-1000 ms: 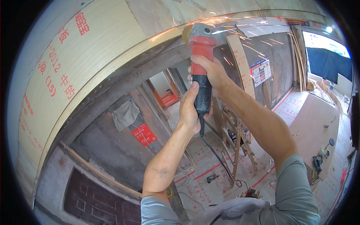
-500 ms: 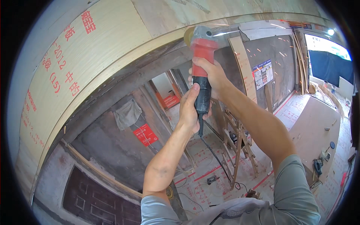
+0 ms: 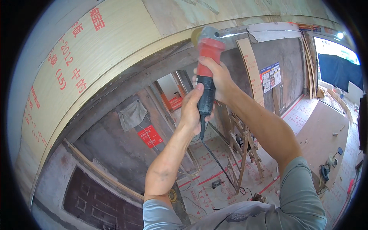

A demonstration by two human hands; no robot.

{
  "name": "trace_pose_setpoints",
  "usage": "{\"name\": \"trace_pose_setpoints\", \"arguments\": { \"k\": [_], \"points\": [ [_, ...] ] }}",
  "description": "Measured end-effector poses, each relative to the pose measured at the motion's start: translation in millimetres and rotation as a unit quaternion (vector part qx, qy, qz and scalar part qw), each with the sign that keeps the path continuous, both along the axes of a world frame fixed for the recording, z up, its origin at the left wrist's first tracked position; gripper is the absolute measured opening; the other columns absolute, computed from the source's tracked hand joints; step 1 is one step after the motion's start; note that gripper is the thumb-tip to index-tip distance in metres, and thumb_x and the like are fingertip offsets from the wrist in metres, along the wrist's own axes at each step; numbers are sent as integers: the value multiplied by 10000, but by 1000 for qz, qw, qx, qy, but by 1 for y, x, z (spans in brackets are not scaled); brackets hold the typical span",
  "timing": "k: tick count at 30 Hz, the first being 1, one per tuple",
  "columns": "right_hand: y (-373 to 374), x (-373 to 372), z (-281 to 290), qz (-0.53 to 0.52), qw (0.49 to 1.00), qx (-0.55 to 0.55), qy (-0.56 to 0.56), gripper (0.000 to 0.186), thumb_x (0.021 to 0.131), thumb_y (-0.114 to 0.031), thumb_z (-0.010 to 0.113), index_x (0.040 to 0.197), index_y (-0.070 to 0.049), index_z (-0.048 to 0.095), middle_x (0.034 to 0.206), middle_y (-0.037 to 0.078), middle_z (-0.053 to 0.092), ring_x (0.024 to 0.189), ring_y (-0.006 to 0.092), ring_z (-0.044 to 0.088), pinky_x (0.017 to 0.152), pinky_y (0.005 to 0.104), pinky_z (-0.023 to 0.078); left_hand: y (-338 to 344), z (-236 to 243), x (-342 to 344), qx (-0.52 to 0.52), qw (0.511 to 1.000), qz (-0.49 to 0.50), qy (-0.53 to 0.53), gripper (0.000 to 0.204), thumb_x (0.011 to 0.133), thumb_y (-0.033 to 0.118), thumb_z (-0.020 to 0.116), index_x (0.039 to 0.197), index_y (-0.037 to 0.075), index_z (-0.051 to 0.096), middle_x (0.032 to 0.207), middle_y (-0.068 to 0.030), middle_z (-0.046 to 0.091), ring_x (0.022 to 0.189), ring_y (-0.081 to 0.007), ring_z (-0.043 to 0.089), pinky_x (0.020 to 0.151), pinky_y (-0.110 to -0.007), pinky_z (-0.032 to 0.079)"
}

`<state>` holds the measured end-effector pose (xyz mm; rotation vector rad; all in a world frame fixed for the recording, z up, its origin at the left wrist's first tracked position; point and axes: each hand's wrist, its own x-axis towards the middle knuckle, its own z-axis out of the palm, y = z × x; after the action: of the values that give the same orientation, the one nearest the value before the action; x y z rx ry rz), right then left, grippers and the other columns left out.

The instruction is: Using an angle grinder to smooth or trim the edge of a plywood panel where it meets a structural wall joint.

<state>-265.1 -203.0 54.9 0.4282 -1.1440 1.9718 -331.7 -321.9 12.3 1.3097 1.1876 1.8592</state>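
Fingers of your bare right hand (image 3: 215, 73) were clamped round the red, black and grey angle grinder (image 3: 206, 79), and your bare left hand (image 3: 190, 109) gripped its black end just below. Above both hands, the blurred, yellowish round disc (image 3: 196, 37) stood by the pale plywood overhead; below the left hung the thin black cord (image 3: 214, 157).

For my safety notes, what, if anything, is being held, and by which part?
A red, black and grey angle grinder: the right hand grips the lower red body, the left hand the black rear handle.
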Motion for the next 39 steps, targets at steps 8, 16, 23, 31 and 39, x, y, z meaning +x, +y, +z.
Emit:
{"name": "trace_pose_setpoints", "arguments": {
  "k": [8, 16, 23, 31, 39],
  "points": [
    [8, 2, -7, -31, 999, 9, -17, 386, 890, -321, 747, 1083, -65, 533, 877, 103, 628, 708, 223, 660, 618, 383, 575, 8, -9, 2, 8, 1000, -5, -8, 609, 991, 604, 554, 1032, -4, 562, 716, -145, 609, 420, -196, 527, 362, -277, 384],
    [9, -4, -7, -30, 999, 9, -14, 360, 906, -292, 737, 1106, -72, 534, 871, 107, 632, 693, 222, 656, 604, 383, 568, 9, -10, -6, 4, 1000, -25, -15, 579, 996, 584, 562, 1023, 5, 563, 718, -135, 612, 433, -191, 539, 368, -281, 390],
    [8, -7, -6, -45, 999, 20, -6, 347, 918, -276, 729, 1120, -71, 535, 861, 108, 630, 692, 224, 658, 599, 383, 560, 10, -12, -8, 18, 999, -37, -25, 511, 1019, 533, 558, 1009, 22, 552, 714, -115, 603, 451, -189, 545, 379, -287, 384],
    [9, -3, -11, -28, 999, -16, -4, 355, 916, -297, 728, 1105, -65, 537, 866, 108, 635, 699, 220, 657, 619, 382, 563, 10, -10, -9, 10, 999, -37, 8, 508, 1019, 525, 565, 993, 18, 566, 714, -116, 611, 460, -178, 553, 376, -279, 384],
    [12, -7, 3, -14, 1000, 15, -3, 356, 910, -315, 729, 1083, -68, 539, 869, 106, 635, 703, 225, 657, 629, 388, 568, 12, -3, -9, 16, 1000, -7, -7, 628, 988, 609, 559, 1012, -18, 583, 709, -142, 613, 441, -192, 547, 373, -273, 404]
  ]
}}
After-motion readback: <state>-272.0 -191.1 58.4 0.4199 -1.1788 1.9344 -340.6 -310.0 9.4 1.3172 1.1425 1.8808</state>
